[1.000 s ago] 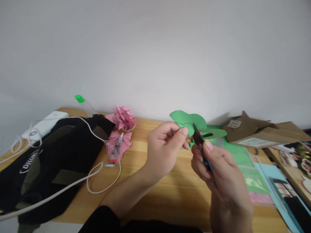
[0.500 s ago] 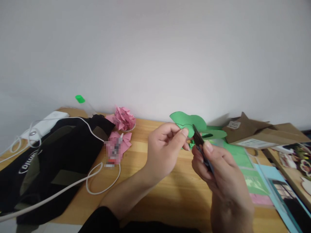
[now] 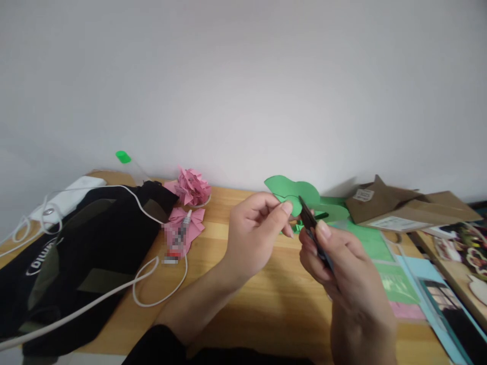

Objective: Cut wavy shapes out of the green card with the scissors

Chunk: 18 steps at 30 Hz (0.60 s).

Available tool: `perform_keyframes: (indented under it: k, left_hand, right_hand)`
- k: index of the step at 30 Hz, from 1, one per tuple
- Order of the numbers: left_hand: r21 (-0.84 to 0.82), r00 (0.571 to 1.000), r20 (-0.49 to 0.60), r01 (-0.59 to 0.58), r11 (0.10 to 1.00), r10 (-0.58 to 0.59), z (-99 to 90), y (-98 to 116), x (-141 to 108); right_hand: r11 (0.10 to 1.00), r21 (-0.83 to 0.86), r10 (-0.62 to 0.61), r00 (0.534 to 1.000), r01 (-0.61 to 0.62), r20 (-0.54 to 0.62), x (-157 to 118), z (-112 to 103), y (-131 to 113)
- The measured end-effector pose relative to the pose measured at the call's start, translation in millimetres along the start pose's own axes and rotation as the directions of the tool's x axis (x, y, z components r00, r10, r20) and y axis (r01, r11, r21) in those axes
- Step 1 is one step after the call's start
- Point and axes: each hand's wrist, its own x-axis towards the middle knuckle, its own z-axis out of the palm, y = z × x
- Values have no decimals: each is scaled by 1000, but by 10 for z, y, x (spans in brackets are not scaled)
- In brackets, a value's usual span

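Between thumb and fingers, my left hand [image 3: 254, 230] pinches a green paper piece [image 3: 292, 190] with curved, wavy edges. My right hand [image 3: 342, 258] is closed around dark scissors [image 3: 309, 215], whose blades point up and left. The blade tips touch or overlap the paper's right part, just beside my left thumb. Another rounded green paper shape [image 3: 335, 213] shows behind the scissors; whether it joins the held piece I cannot tell.
Pink folded paper flower [image 3: 193, 186], glue tube [image 3: 182, 230] on pink paper, black bag [image 3: 87, 253] and white cable [image 3: 91, 299] lie left. A brown paper package [image 3: 411, 205], green sheets [image 3: 367, 243] and a dark phone-like object [image 3: 452, 309] are at the right.
The whole view has shifted slightly, with objects a little further left. The scissors' blades look closer together against the green paper; both hands keep their grips.
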Motion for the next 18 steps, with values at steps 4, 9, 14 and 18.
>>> perform_keyframes:
  k: [4,9,14,18]
  left_hand:
    - [-14,1000,-1,-7,1000,7,-6,14,1]
    - [-16,1000,-1,-9,1000,9,-2,6,-12]
    - [12,1000,18,-11,1000,11,-27,25,-14]
    - [30,999,48,-3,1000,1,-52,39,-5]
  right_hand:
    - [999,-25,-21,1000,21,-4,-2,5,-10]
    - [999,-46,-28,1000,28,-10,-9,12,-21]
    - [997,-78,-4,1000,3,-10,-16,21,-47]
    - [993,-118,-31,999,30,-6,-26,3,-53]
